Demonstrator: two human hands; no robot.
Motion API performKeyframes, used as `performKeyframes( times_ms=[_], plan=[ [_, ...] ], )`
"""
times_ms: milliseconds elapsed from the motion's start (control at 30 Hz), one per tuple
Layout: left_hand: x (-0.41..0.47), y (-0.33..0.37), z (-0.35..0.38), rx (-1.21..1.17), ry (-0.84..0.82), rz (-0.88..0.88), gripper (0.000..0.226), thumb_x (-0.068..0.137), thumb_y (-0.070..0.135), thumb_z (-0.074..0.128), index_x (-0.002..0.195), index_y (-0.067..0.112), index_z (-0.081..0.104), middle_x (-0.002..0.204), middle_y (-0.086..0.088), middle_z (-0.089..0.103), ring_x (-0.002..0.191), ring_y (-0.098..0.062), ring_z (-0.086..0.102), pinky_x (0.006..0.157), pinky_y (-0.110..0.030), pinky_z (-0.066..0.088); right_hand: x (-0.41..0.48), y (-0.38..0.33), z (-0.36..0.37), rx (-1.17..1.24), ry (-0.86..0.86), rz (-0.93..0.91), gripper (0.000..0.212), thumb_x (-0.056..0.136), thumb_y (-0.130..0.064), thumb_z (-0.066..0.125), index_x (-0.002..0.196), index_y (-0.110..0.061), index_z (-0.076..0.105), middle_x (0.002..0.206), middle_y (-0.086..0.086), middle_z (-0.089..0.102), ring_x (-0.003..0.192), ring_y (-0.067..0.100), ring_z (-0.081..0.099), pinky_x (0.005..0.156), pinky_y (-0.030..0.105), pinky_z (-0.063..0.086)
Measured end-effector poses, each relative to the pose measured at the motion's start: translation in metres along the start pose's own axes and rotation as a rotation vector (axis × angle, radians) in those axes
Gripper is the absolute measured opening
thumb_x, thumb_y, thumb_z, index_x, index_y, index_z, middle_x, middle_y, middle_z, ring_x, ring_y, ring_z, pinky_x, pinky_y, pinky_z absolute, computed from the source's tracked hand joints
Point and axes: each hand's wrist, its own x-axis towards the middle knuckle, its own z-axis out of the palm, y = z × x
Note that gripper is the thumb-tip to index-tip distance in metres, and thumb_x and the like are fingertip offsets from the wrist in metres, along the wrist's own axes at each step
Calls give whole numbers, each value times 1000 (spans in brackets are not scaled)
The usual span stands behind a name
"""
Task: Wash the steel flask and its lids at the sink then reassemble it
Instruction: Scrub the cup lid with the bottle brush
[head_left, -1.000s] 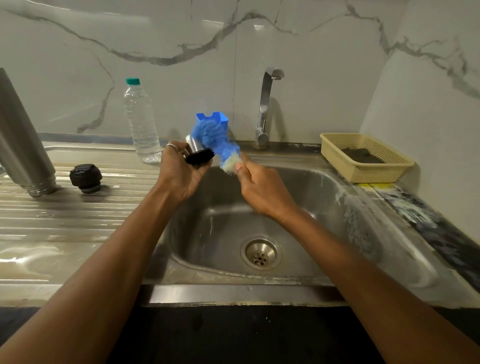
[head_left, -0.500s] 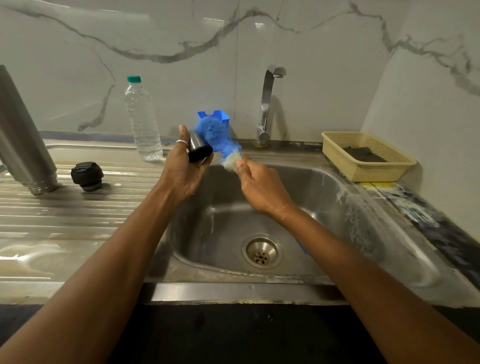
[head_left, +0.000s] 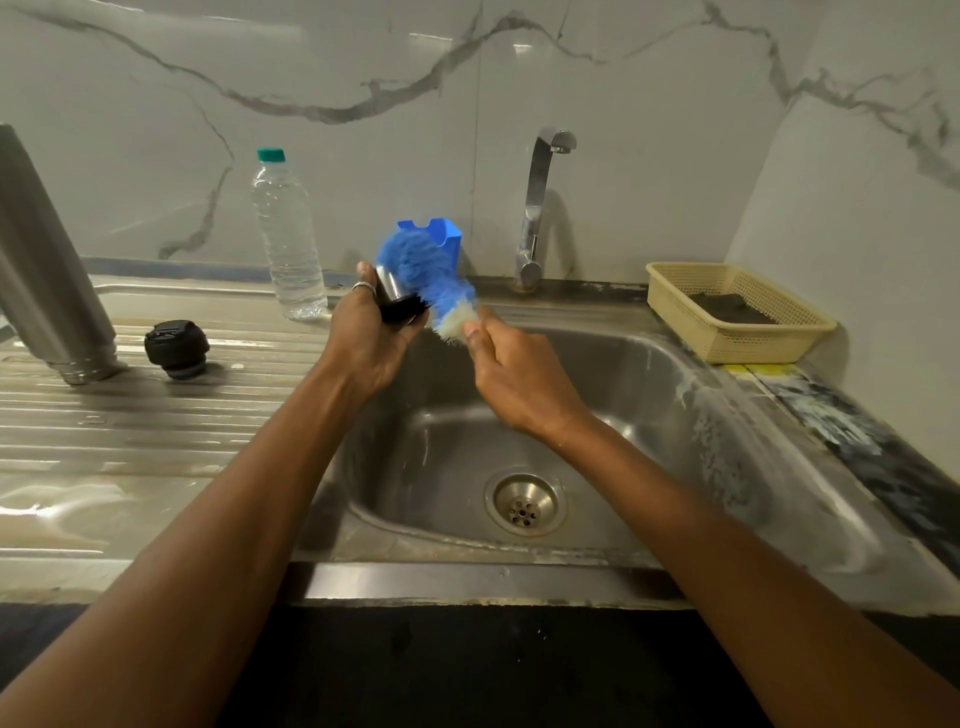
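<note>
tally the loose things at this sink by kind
flask body: 1
flask lids: 2, black lid, steel lid in left hand
brush: 1
blue holder: 1
water bottle: 1
basket: 1
dark pad in basket: 1
total: 8

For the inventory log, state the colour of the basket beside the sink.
Pale yellow basket, seen in the head view.
</note>
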Motion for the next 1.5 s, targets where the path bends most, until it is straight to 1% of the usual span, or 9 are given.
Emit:
performKeyframes(
  times_ms=[200,333,667,800,1000,1167,1267,1400,1500],
  plan=[
    [-2,-1,0,-20,-37,-16,52,108,47,37,131,4,56,129,-21,67,119,-33,67,104,-48,52,-3,-5,4,4,-6,-6,41,110,-37,31,142,-18,50,67,-6,57,62,5,57,56,27,39],
    [-6,-2,3,19,-52,-15,52,104,49,47,129,4,55,133,-22,65,120,-31,66,108,-48,50,3,0,4,28,26,81,38,110,-38,30,127,-16,57,77,-2,59,79,20,65,64,31,38],
    [-4,-3,2,105,-82,0,65,104,57,37,140,6,54,132,-16,66,123,-28,65,110,-44,48,-5,-7,-1,89,-22,35,40,111,-38,30,133,-20,57,70,-6,58,67,8,59,58,22,38],
    [-4,-3,4,213,29,12,58,102,64,35,126,16,58,123,-7,71,118,-20,66,112,-42,44,1,-2,0,78,-22,128,42,110,-39,28,117,-15,62,89,6,66,89,26,66,77,35,47],
    [-5,2,7,188,79,72,42,105,56,34,105,21,59,111,-3,71,104,-14,68,108,-36,47,-1,2,-3,112,23,89,39,109,-40,31,99,-18,61,75,0,64,75,20,63,73,36,48],
    [-4,0,6,143,50,72,40,109,42,39,119,11,62,120,-11,72,110,-21,70,104,-38,53,-6,-6,1,90,-7,20,40,110,-38,33,137,-21,57,65,-6,56,65,11,59,64,30,42],
    [2,0,2,51,94,42,40,109,36,43,134,5,53,131,-17,65,113,-26,69,99,-40,56,-1,0,3,69,3,72,37,110,-38,31,123,-19,60,73,-3,59,76,21,62,72,31,41],
    [5,0,0,7,76,20,35,108,26,42,130,5,59,130,-16,66,120,-30,65,106,-46,51,-7,-6,3,3,-41,-47,41,110,-37,31,145,-21,48,68,-4,59,66,11,61,60,29,41],
    [1,-1,3,-43,88,11,35,109,30,42,131,5,54,133,-20,64,121,-30,64,99,-43,56,1,1,5,40,-7,52,38,110,-37,30,126,-17,58,79,0,63,78,21,64,69,32,41]
  ],
)
